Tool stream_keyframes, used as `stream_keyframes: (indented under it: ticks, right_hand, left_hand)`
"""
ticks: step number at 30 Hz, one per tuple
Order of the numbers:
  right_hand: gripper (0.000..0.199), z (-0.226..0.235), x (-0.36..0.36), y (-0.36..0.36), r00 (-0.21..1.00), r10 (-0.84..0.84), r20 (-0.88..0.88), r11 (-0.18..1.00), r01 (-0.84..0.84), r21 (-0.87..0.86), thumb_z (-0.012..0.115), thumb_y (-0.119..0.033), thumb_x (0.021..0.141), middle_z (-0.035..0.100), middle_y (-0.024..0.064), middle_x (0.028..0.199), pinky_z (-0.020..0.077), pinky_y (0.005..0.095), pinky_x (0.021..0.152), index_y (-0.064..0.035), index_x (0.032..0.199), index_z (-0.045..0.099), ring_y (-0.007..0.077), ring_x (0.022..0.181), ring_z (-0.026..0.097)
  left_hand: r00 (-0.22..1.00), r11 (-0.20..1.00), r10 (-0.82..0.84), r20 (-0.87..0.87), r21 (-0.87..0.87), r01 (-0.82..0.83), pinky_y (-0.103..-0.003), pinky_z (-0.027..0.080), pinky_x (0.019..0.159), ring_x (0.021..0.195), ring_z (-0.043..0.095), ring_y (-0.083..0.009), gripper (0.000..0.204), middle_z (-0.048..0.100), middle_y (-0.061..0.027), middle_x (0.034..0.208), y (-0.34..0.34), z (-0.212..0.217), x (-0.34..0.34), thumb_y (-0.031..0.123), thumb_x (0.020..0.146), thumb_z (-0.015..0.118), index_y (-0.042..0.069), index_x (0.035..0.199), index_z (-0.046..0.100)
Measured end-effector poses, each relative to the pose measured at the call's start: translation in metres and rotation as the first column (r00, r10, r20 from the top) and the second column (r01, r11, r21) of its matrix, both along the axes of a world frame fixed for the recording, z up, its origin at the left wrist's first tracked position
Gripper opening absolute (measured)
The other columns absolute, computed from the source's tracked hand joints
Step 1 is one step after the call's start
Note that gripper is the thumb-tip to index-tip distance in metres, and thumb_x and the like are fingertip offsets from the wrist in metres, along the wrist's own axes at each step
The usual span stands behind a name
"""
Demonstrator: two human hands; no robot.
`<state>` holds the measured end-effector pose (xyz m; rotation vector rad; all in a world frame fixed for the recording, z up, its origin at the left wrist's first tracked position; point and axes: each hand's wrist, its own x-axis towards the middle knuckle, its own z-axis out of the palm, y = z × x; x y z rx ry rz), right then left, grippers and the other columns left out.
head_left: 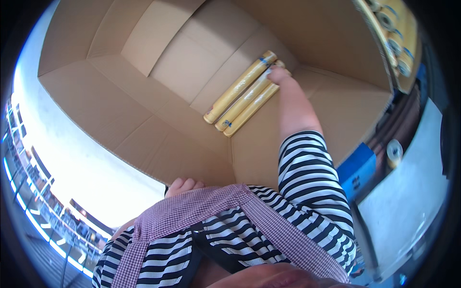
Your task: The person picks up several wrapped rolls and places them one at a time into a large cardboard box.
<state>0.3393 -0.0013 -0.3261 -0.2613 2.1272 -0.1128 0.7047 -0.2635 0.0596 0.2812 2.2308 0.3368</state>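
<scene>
A large open cardboard box point(120, 103) spreads out in front of me. Against its inner corner lie three long yellow rolls point(240, 86) in shiny clear wrap, side by side and slanting, with blue marks near their ends. My right hand point(278, 74) reaches deep into the box, its fingers closed at the far end of the middle roll; the fingertips are partly hidden. Curled over the near rim, the fingers of my left hand point(183, 185) grip the box edge, and my apron covers the rest of that hand.
More yellow rolls point(397, 36) with hollow cores are stacked beyond the box's right wall. On the right are a blue box point(357, 168), an upright roll point(394, 152) and a pale sheet-like surface point(408, 201). Far left, shelving or racks point(57, 211) stand beyond a bright white area.
</scene>
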Motion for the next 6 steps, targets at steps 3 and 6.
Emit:
stream_keyframes:
  ticks: [3, 6]
  right_hand:
    - [0.06, 0.056, 0.022, -0.028, 0.994, -0.056, -0.092, 0.993, 0.046, -0.105, 0.065, -0.029, 0.085, 0.061, 0.0173, 0.138, 0.0456, 0.0391, 0.109, -0.0106, 0.141, 0.056, 0.0325, 0.126, 0.06]
    - [0.065, 0.092, 0.022, -0.035, 0.976, 0.095, -0.197, 0.993, -0.107, -0.055, 0.067, -0.031, 0.085, 0.06, 0.0187, 0.139, 0.0449, 0.039, 0.109, -0.0115, 0.145, 0.053, 0.0316, 0.128, 0.058]
  left_hand:
    - [0.982, 0.984, -0.168, -0.088, 0.046, 0.173, -0.035, 0.042, 0.1, 0.109, 0.058, -0.0148, 0.019, 0.067, 0.002, 0.108, -0.001, 0.0, -0.01, 0.028, 0.091, 0.065, 0.018, 0.108, 0.068]
    - [0.961, 0.962, -0.267, -0.071, 0.041, 0.271, -0.034, 0.039, 0.099, 0.111, 0.056, -0.015, 0.032, 0.065, 0.0026, 0.113, -0.004, -0.002, -0.017, 0.029, 0.085, 0.067, 0.017, 0.115, 0.067]
